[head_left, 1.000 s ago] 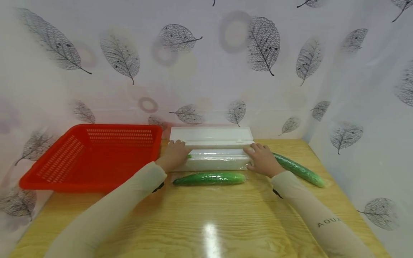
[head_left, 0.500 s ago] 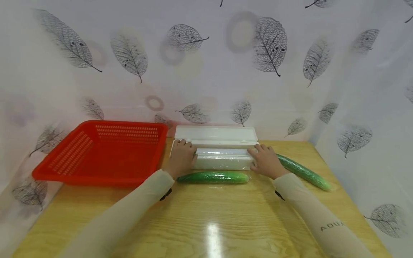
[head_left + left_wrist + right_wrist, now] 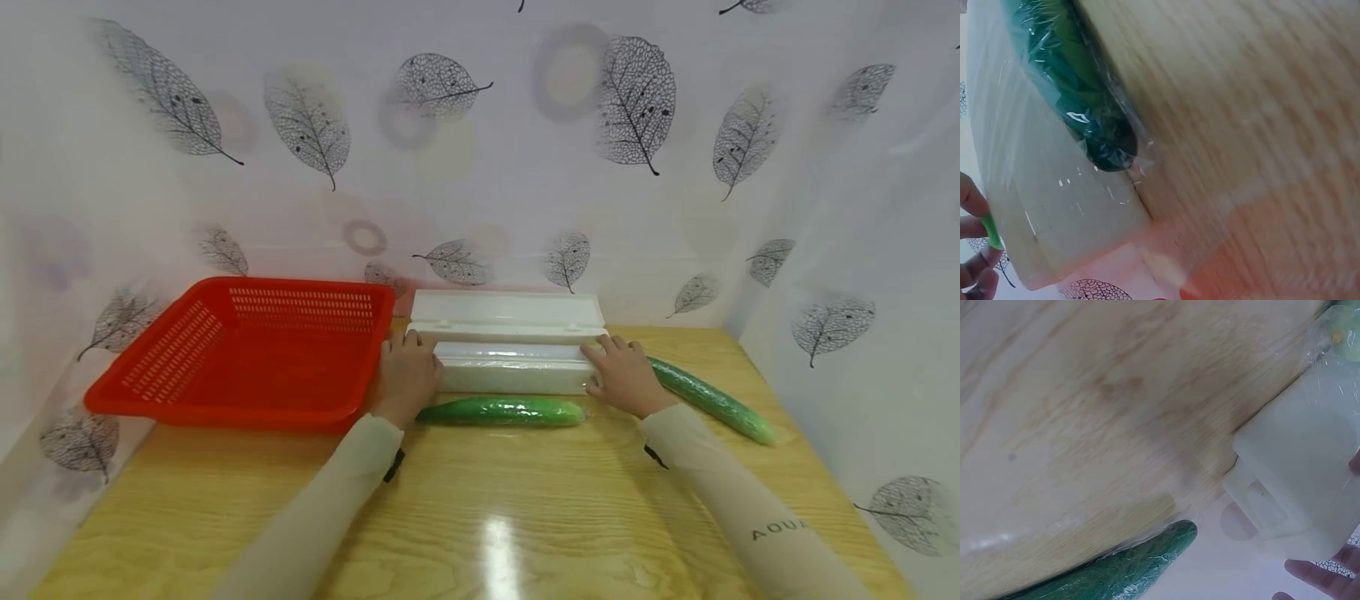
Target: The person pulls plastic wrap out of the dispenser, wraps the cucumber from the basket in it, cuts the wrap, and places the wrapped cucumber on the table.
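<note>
A white cling film box [image 3: 517,381] stands at the back of the table, its lid [image 3: 510,308] raised behind it. My left hand [image 3: 408,379] is at the box's left end; the left wrist view shows its fingers around a small green slide cutter [image 3: 992,232] at the box's edge. With curled fingers, my right hand [image 3: 624,377] grips the box's right end, thumb toward the front. Along the box's front lies a green cucumber [image 3: 502,411] under clear film. A second film-wrapped cucumber [image 3: 712,402] lies slanted beside my right hand.
A red plastic basket [image 3: 225,414] with slotted walls sits left of the box, its right side close to my left hand. Behind the wooden table [image 3: 495,500] hangs a leaf-patterned curtain [image 3: 480,192], which also runs along the right side.
My left hand has slid left along the box to its left end. My right hand stays on the right end. The whole view has shifted slightly.
</note>
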